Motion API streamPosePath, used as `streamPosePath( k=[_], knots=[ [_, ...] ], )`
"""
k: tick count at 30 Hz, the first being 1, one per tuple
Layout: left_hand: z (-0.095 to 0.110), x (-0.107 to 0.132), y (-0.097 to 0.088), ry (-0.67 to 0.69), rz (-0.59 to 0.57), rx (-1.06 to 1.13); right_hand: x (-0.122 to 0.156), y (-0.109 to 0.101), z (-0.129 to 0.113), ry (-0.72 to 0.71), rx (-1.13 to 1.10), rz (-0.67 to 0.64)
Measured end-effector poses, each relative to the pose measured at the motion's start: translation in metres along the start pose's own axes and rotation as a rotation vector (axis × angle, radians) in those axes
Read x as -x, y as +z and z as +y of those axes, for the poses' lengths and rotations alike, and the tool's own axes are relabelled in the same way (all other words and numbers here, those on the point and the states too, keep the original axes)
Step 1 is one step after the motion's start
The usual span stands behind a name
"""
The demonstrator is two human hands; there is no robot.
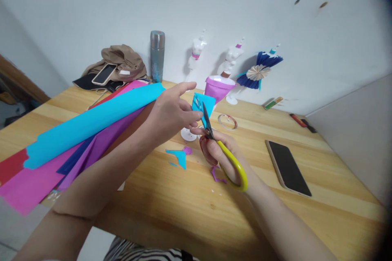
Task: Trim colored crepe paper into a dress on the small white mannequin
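Note:
My left hand (171, 112) pinches a small piece of light blue paper (208, 104) between thumb and fingers, with the index finger stretched out above it. In my right hand (228, 142) is a pair of scissors (237, 171) with yellow handles. Its dark blades lie against the blue paper, near the left fingertips. Below the hands, a blue paper scrap (180, 157) and purple scraps (214, 174) lie on the wooden table (190, 204). Just behind the paper stands a small white mannequin (231, 59) with a purple paper skirt (218, 89).
Long coloured paper sheets (92, 120) lie at the left, under my left forearm. Toward the wall stand a thermos (157, 57), another mannequin (197, 53) and one in dark blue paper (269, 59). A tape roll (228, 122) and a phone (288, 167) are to the right.

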State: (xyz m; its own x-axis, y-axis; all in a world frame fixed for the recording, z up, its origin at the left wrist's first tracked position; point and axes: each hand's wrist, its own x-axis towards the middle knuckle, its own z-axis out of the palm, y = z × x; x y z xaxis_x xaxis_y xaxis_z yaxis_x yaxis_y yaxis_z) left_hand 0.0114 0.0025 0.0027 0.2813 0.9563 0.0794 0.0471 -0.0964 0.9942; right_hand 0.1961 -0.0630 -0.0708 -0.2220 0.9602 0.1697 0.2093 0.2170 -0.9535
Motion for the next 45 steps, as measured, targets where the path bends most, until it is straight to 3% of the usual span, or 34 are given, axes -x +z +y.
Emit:
streamPosePath(
  k=[14, 28, 45],
  knots=[
    [-0.009, -0.003, 0.0, 0.058, -0.002, 0.003, 0.0, 0.002, -0.003, -0.017, -0.018, 0.027],
    [-0.005, -0.002, -0.001, 0.03, 0.002, -0.028, 0.004, -0.002, 0.007, 0.085, -0.057, -0.011],
    [0.0, -0.001, 0.002, 0.016, 0.016, -0.067, 0.002, 0.0, 0.006, 0.019, -0.043, 0.008]
  ],
)
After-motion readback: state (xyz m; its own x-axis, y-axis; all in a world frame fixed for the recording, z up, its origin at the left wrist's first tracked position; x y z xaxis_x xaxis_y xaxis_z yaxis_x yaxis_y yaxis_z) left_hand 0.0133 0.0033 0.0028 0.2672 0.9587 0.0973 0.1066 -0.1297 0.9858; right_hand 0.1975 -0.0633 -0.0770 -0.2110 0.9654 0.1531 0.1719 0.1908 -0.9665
